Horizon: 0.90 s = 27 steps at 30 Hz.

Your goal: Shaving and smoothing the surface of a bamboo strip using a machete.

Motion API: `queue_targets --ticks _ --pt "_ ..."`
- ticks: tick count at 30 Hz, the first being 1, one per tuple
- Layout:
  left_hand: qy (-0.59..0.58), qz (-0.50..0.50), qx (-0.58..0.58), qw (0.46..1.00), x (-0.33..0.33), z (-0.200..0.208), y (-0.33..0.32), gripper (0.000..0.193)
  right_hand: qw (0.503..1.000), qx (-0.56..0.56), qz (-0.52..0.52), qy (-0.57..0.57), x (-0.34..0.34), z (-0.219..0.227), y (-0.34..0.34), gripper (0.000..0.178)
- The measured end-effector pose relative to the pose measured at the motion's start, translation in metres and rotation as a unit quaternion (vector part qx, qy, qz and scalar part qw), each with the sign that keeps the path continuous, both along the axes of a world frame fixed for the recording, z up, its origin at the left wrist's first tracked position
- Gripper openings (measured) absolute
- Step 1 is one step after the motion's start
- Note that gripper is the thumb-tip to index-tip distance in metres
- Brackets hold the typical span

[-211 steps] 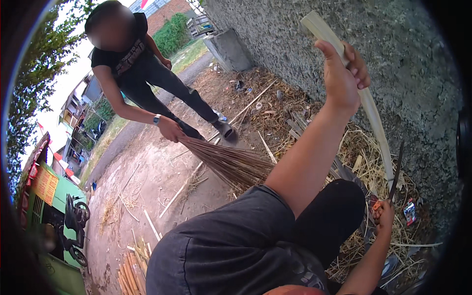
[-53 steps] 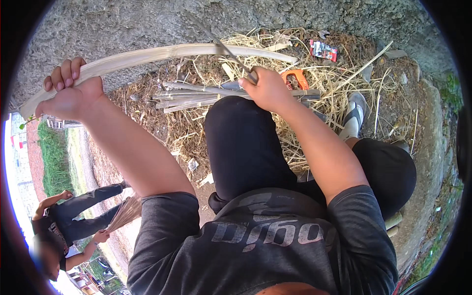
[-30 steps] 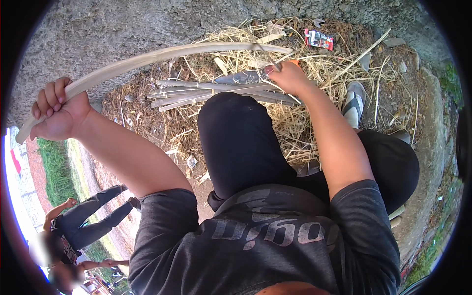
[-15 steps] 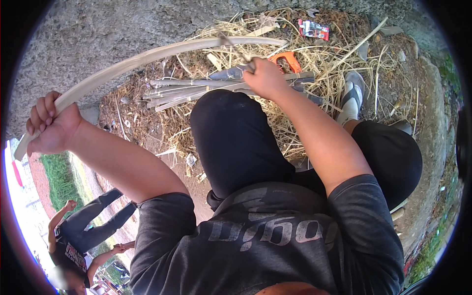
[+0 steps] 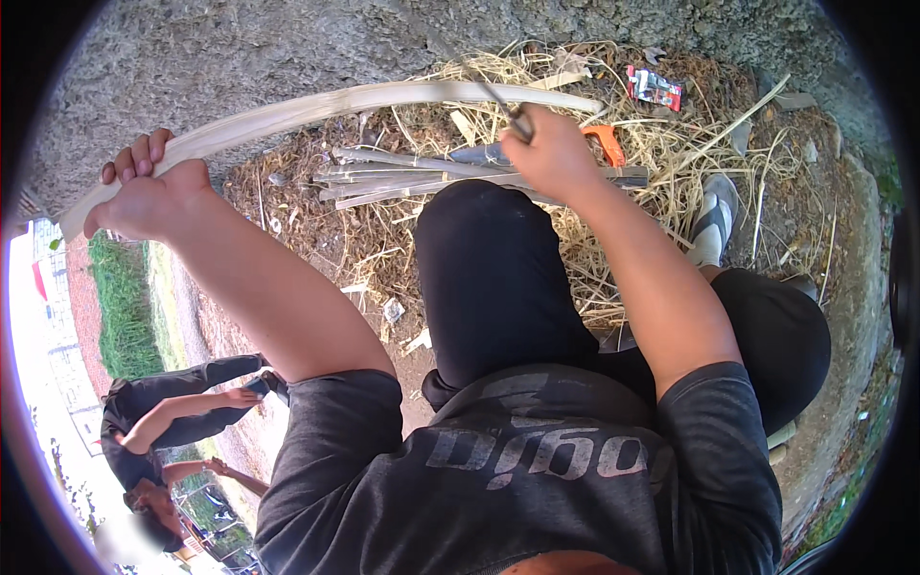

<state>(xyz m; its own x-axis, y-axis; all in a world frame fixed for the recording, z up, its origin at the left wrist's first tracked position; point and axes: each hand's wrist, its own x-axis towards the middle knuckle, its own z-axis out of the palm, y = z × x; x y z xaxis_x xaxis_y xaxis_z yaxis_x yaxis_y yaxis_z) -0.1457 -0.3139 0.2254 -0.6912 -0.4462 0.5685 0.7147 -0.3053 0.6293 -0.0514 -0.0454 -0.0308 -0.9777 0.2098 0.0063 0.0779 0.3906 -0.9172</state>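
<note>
A long, pale split strip, apparently bamboo (image 5: 364, 99), arcs across the upper part of the view. My left hand (image 5: 158, 201) is closed round its left end, thumb below and fingers over the top. In my right hand (image 5: 556, 158) is the handle of a knife (image 5: 496, 96), whose thin blade crosses the strip and blurs toward its tip. Whether the blade touches the strip I cannot tell. Beyond my right hand, the orange handle of a hand saw (image 5: 606, 144) shows, partly hidden by my wrist.
Several flat grey-brown sticks (image 5: 412, 174) lie bundled beyond my knee (image 5: 498, 259). Curly shavings (image 5: 661, 182) cover the ground, with a red packet (image 5: 655, 88) among them. A rough stone wall (image 5: 259, 57) runs along the far side. Another person (image 5: 144, 431) is at the lower left.
Both hands and the strip sit further right in view, as does the ground. The knife remains across the strip, its blade at a different slant. The other person has changed posture.
</note>
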Motion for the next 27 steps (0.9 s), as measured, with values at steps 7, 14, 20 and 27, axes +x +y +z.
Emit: queue_targets --ticks 7,14,20,27 --pt "-0.043 0.125 0.012 0.991 0.015 0.011 0.029 0.066 0.996 0.026 0.081 0.022 0.0 0.004 -0.022 0.026" --pt "-0.077 0.129 0.034 0.988 0.005 0.005 0.024 0.065 0.98 0.071 -0.007 -0.185 -0.002 -0.062 0.047 0.037" --pt "-0.029 0.077 -0.002 0.997 0.003 0.011 0.025 0.066 0.977 -0.094 0.175 -0.079 0.0 0.043 0.02 0.031" --pt "-0.025 0.067 -0.003 0.997 0.002 0.015 0.034 0.07 0.978 0.001 0.193 -0.077 0.002 0.049 0.015 0.03"
